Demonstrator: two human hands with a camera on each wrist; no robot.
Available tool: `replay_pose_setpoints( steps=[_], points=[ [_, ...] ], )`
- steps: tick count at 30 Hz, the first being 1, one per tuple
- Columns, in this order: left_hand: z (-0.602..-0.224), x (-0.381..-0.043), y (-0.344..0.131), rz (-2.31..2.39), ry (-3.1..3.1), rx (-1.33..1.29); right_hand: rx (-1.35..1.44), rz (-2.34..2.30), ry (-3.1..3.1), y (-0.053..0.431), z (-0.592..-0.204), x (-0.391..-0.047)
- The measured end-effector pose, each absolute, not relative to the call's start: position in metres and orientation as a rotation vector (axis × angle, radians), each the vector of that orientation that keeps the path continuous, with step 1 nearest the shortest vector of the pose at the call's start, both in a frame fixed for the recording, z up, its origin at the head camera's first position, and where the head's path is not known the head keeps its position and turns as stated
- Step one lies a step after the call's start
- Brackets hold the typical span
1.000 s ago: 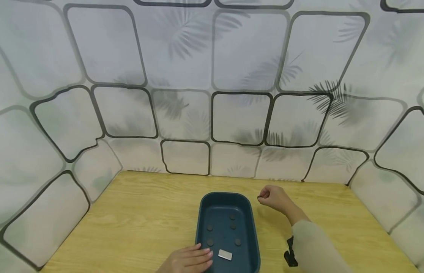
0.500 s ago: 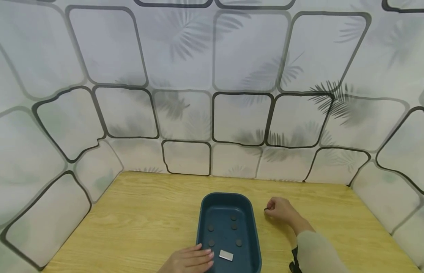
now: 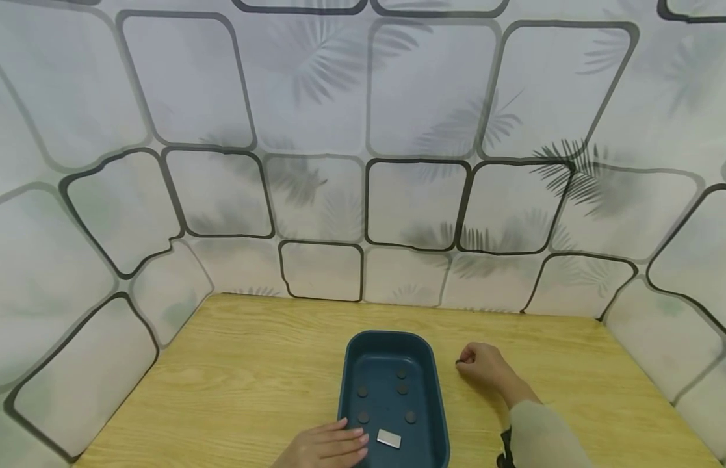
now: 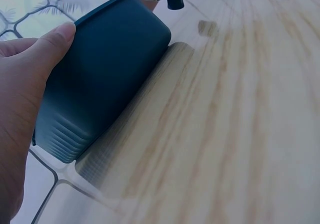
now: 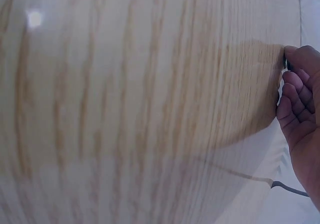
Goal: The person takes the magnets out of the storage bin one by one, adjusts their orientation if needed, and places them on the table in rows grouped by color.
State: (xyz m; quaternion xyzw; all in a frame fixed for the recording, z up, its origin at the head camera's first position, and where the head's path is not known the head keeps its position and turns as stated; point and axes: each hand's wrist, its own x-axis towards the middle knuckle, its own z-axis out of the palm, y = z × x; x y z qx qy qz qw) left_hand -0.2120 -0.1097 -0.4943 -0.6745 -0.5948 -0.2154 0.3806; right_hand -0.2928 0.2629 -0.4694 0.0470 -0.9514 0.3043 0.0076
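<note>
A dark blue rectangular tray point(image 3: 424, 351) stands on the table; several small grey-brown discs point(image 3: 411, 416) and a silvery rectangular block point(image 3: 388, 439) lie in it. My left hand point(image 3: 324, 446) holds the tray's left side, its fingers reaching over the rim. In the left wrist view, the thumb point(image 4: 62, 34) lies against the outer wall by the rim. To the right of the tray, my right hand point(image 3: 485, 367) pinches a small dark disc point(image 3: 459, 361) close to the tabletop. The other fingers are curled in the right wrist view, and the disc is mostly hidden.
The wood-grain table point(image 3: 251, 364) extends on both sides of the tray. A patterned fabric wall point(image 3: 316, 270) closes in the back and sides. A black strapped device point(image 3: 505, 448) is partly visible at the right forearm.
My right hand has moved away from the tray's upper right corner, rightward and nearer to me, down to the table with the disc. My left hand keeps its place on the tray.
</note>
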Motion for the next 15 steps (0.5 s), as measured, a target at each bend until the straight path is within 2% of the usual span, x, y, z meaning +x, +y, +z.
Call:
replay_pose_setpoints(
  steps=[15],
  points=[
    [-0.4946, -0.2110, -0.1092, -0.574, -1.531, -1.714, 0.089, 1.032, -2.950, 0.2660, -0.4661, -0.2895]
  ],
)
